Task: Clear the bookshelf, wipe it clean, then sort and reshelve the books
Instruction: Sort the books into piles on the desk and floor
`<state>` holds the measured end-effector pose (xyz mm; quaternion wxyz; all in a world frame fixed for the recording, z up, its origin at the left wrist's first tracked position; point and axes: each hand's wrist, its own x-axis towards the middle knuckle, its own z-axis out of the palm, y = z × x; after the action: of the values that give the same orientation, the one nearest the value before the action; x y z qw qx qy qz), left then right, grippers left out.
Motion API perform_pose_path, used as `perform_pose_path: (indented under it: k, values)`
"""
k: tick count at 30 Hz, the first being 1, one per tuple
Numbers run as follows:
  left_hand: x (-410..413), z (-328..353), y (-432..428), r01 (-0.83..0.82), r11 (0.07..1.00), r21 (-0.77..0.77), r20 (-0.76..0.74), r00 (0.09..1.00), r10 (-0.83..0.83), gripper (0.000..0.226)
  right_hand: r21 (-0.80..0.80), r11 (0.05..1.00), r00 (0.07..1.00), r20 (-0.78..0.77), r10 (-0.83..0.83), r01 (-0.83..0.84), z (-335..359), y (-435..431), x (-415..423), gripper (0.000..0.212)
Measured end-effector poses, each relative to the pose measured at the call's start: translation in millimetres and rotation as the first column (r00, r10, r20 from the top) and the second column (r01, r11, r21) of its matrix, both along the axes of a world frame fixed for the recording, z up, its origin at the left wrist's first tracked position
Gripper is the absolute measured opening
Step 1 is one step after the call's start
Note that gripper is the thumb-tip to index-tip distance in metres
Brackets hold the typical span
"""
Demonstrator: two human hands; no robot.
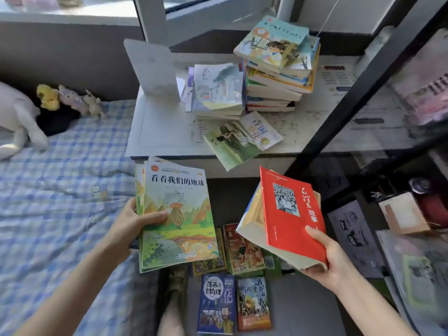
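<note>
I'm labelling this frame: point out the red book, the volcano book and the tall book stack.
red book [291, 221], head view, front cover.
volcano book [180, 214], head view, front cover.
tall book stack [274, 42], head view, top cover.

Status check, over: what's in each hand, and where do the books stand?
Left hand grips green volcano book, more behind. Right hand grips red book, another beneath. Stacks on desk, books on floor below.

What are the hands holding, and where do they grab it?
The left hand grips green volcano books at their left edge. The right hand holds red-topped books by their bottom corner.
</note>
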<state>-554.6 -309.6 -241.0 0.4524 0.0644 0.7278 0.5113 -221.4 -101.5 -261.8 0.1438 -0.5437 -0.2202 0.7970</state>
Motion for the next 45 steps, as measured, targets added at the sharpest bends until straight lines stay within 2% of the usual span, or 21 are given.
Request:
perform_pose_path:
  k: [3,6,8,14,15,18,21,25,26,29,31,32,33,37,38,40,41,42,43,44,45]
  values:
    - [58.6,-25.9,-30.2,-0.033,0.998,-0.058,-0.004,0.999,0.033,0.085,-0.004,0.997,0.994,0.077,0.083,-0.083,-23.9,-13.7,48.6,0.062]
    - [106.1,-55.6,-49.1,-0.023,0.992,-0.126,0.006,1.000,0.024,0.061,-0.036,0.992,0.976,0.181,0.122,-0.117,-49.3,-33.6,85.7,0.076]
    - [129.5,-82.8,-60.0,0.003,0.985,-0.171,0.010,1.000,-0.001,0.052,-0.064,0.991,0.964,0.231,0.133,-0.121,-70.2,-48.0,104.0,0.070]
    - [171.5,-191.0,-84.1,0.096,0.961,-0.261,0.074,0.994,-0.079,0.050,-0.123,0.991,0.941,0.324,0.098,-0.061,-157.3,-100.9,134.1,0.054]
    - [179.5,-226.7,-91.1,0.117,0.960,-0.256,0.118,0.989,-0.089,0.050,-0.128,0.991,0.947,0.315,0.065,-0.026,-191.9,-116.2,139.9,0.053]
    - [187.7,-268.9,-95.8,0.095,0.965,-0.246,0.183,0.982,-0.050,0.053,-0.144,0.989,0.949,0.314,0.010,0.037,-226.7,-130.2,139.3,0.050]
    - [200.9,-361.8,-99.9,0.102,0.971,-0.214,0.235,0.971,-0.050,0.056,-0.128,0.990,0.951,0.310,-0.015,0.057,-296.9,-140.5,137.3,0.048]
    - [222.3,-488.5,-101.0,0.099,0.977,-0.187,0.306,0.951,-0.037,0.070,-0.102,0.994,0.964,0.265,-0.020,0.049,-396.9,-145.9,141.6,0.063]
    - [225.0,-513.9,-99.6,0.104,0.980,-0.172,0.323,0.945,-0.044,0.073,-0.092,0.994,0.967,0.254,-0.030,0.055,-414.5,-144.1,143.2,0.063]
    - [230.2,-580.7,-96.6,0.128,0.984,-0.127,0.376,0.924,-0.072,0.081,-0.052,0.998,0.981,0.194,-0.021,0.032,-461.4,-137.3,148.2,0.084]
    - [231.4,-615.8,-94.8,0.101,0.990,-0.094,0.418,0.907,-0.053,0.083,-0.002,1.000,0.983,0.183,-0.003,0.003,-486.8,-130.1,151.5,0.090]
    - [233.0,-630.4,-96.0,0.093,0.992,-0.083,0.439,0.897,-0.048,0.080,0.005,1.000,0.983,0.182,0.002,-0.003,-496.8,-126.5,153.9,0.089]
    - [235.6,-648.6,-97.6,0.089,0.994,-0.070,0.462,0.886,-0.047,0.077,0.024,1.000,0.987,0.163,0.010,-0.014,-512.9,-122.4,156.0,0.079]
    - [247.0,-694.0,-109.8,0.172,0.981,-0.085,0.499,0.860,-0.107,0.081,0.077,0.994,0.991,0.122,0.061,-0.071,-551.4,-104.1,161.6,0.030]
    - [248.7,-702.5,-112.1,0.200,0.976,-0.090,0.492,0.861,-0.132,0.082,0.091,0.993,0.991,0.114,0.065,-0.076,-559.6,-102.0,159.9,0.030]
    - [252.0,-713.2,-115.4,0.253,0.961,-0.112,0.459,0.871,-0.175,0.072,0.149,0.983,0.988,0.129,0.090,-0.109,-577.4,-99.8,158.6,0.060]
    - [251.9,-713.1,-113.5,0.292,0.945,-0.148,0.413,0.886,-0.209,0.061,0.171,0.977,0.985,0.136,0.106,-0.129,-584.7,-97.6,157.2,0.068]
    - [250.4,-710.1,-111.4,0.348,0.915,-0.205,0.335,0.903,-0.268,0.051,0.169,0.975,0.985,0.121,0.124,-0.144,-588.9,-95.9,154.3,0.061]
    - [246.7,-705.7,-108.9,0.442,0.851,-0.282,0.227,0.893,-0.389,0.041,0.161,0.975,0.986,0.088,0.143,-0.156,-591.8,-94.7,151.4,0.043]
    - [241.5,-697.8,-105.6,0.548,0.736,-0.398,0.113,0.826,-0.553,0.031,0.149,0.974,0.985,0.061,0.163,-0.171,-594.3,-95.0,148.9,0.029]
    - [233.8,-692.1,-101.5,0.606,0.585,-0.539,0.001,0.695,-0.719,0.032,0.157,0.966,0.979,0.044,0.199,-0.203,-599.3,-95.3,144.7,0.030]
